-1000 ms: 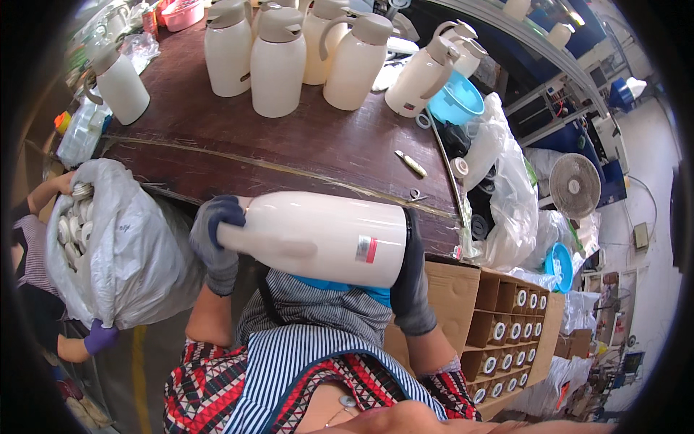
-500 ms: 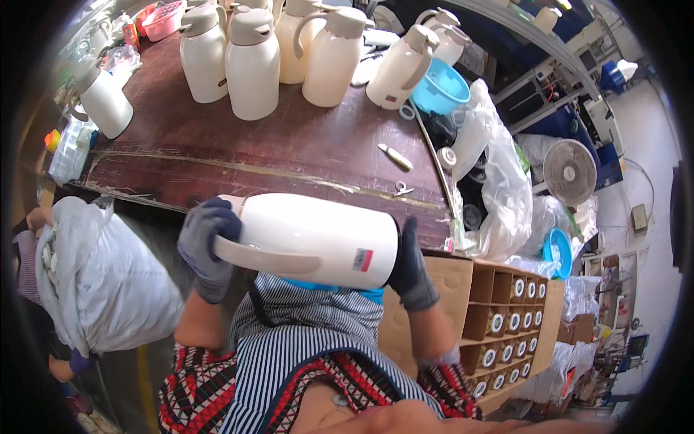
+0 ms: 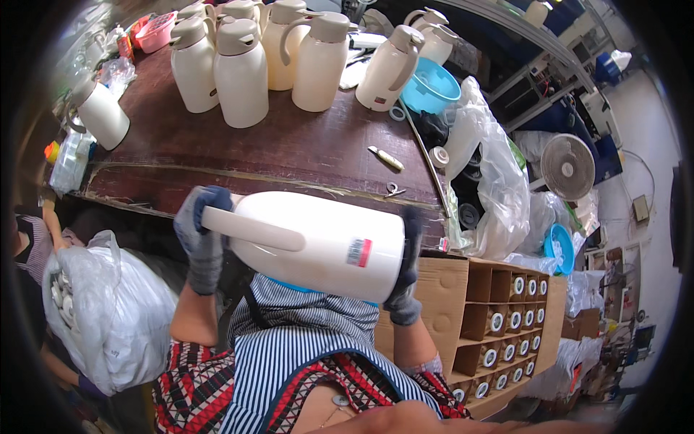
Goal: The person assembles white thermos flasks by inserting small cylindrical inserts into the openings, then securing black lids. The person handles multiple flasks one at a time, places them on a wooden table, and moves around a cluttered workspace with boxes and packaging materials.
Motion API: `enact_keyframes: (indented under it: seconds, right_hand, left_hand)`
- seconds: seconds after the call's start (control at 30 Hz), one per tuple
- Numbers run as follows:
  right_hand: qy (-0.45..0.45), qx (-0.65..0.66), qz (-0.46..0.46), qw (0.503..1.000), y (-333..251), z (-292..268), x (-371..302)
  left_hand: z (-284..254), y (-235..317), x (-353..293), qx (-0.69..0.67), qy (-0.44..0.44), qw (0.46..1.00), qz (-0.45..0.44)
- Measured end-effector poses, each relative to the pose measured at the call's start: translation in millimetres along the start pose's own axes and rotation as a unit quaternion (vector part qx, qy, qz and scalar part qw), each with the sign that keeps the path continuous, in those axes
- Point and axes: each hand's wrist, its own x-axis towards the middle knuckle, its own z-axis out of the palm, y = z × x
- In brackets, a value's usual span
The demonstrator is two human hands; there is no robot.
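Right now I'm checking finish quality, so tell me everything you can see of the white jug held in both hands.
The white jug is a cream-white insulated carafe with a smooth, glossy body that looks like coated metal or plastic. It lies on its side, above the lap, just in front of the brown table's edge. A long straight handle runs along its upper side. A small sticker sits near its base end. The gloved left hand grips the top end; the gloved right hand cups the base. No dents show.

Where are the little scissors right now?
The small scissors lie on the dark wooden table, near its front edge toward the right, just below the pale-handled knife and above the held white jug.
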Motion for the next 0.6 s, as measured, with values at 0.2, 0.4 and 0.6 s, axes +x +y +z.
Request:
enact_keyframes:
  seconds: [0.2,0.4,0.6]
  right_hand:
    - [-0.119,0.443,0.189,0.868,23.1,4.6,-16.2]
    - [-0.116,0.290,0.098,0.945,27.6,10.3,-19.5]
    - [0.097,0.458,0.149,0.871,-21.7,-8.9,-29.9]
  left_hand:
    - [17.4,26.9,7.3,0.194,0.027,0.925,0.326]
    - [29.3,33.0,-12.3,0.220,-0.024,0.930,0.295]
    - [30.4,6.9,-20.3,0.034,-0.023,0.999,-0.011]
